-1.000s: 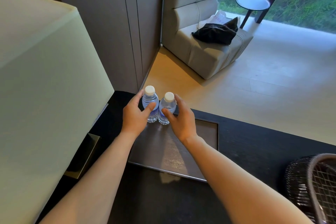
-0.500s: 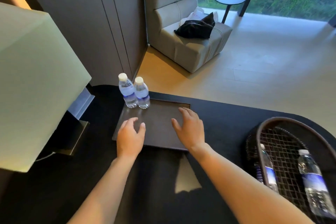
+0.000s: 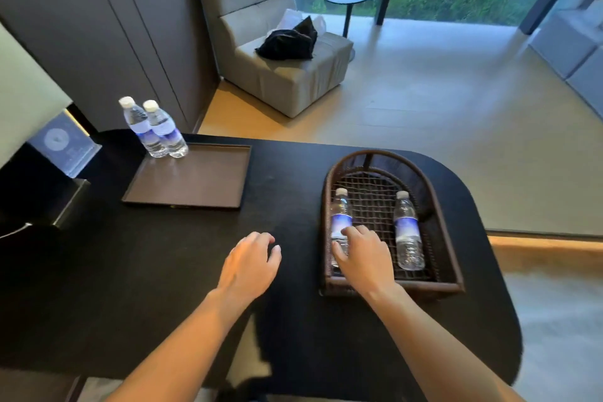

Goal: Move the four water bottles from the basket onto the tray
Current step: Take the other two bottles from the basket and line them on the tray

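Two bottles [image 3: 156, 129] upright, touching, on the tray [image 3: 195, 183] at its 11 o'clock corner — tray at 10 o'clock on the black bench [image 3: 163, 271]. Basket [image 3: 453, 258] at 3 o'clock holds two more lying flat: left bottle [image 3: 340, 212], right bottle [image 3: 407, 232], apart. Right hand [image 3: 363, 258] fingers spread, resting on the left bottle — not closed around it. Left hand [image 3: 249, 266] loosely open, empty, above the bench just beside the basket.

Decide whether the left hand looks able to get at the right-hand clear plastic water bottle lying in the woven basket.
Probably not easily: the left hand hovers outside the woven basket, and the right hand lies between it and that bottle.
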